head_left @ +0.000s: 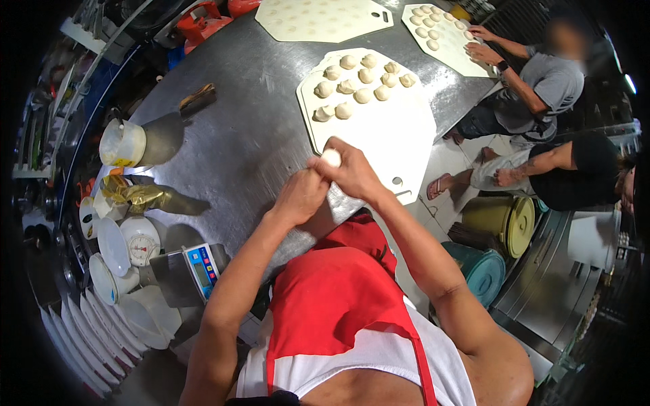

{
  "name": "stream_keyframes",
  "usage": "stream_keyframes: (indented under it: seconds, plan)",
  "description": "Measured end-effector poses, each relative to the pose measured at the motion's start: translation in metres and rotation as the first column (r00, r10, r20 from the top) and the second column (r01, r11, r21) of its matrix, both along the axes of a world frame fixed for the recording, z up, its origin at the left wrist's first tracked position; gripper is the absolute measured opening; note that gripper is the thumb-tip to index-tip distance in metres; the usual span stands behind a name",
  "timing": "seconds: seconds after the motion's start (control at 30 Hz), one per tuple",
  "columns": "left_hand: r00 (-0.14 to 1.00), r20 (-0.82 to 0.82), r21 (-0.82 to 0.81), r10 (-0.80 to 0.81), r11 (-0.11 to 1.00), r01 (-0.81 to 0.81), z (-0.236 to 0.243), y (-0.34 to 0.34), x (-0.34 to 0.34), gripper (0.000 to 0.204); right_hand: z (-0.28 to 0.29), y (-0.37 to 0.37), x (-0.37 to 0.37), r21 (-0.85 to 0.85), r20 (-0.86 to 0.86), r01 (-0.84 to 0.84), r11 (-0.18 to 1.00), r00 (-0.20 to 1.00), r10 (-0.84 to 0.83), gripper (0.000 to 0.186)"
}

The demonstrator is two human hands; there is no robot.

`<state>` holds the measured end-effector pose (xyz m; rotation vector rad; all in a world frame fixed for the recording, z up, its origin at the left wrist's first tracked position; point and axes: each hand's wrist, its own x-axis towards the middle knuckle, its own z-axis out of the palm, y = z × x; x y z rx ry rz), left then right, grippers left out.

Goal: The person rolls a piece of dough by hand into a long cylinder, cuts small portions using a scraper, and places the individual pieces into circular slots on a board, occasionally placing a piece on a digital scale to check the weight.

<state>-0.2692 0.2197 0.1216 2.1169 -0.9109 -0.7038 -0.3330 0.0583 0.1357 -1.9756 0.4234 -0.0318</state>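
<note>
Both my hands meet over the near edge of a cream-coloured board (pixel 399 135) on a steel table (pixel 250 135). My left hand (pixel 300 195) and my right hand (pixel 349 172) pinch one small white dough piece (pixel 331 158) between their fingers. Several shaped dough pieces (pixel 359 81) lie in rows on the far half of the same board. I wear a red apron over a white top.
Two more boards (pixel 318 17) lie at the table's far end; another person's hands (pixel 482 44) work at the right one. A second person sits at the right. A digital scale (pixel 202 268), dial scale (pixel 142 247), white tub (pixel 122 142), plates and lidded buckets (pixel 504 223) stand around.
</note>
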Motion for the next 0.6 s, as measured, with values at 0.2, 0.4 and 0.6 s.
stream_keyframes:
  seconds: [0.2, 0.4, 0.6]
  plan:
    - [0.982, 0.185, 0.006, 0.032, 0.999, -0.034, -0.061, -0.046, 0.026, 0.029, 0.006, 0.004, -0.004, 0.223, 0.207, -0.095, 0.97, 0.977, 0.048, 0.03]
    - [0.978, -0.093, 0.108, 0.189, 0.978, -0.179, -0.051, -0.071, 0.039, 0.039, -0.055, -0.103, 0.004, -0.078, 0.061, 0.121, 0.99, 0.991, -0.117, 0.035]
    - [0.987, 0.021, -0.064, 0.162, 0.985, -0.16, -0.065, -0.055, 0.03, 0.054, -0.094, -0.144, 0.027, -0.507, 0.098, 0.156, 0.847, 0.988, -0.124, 0.026]
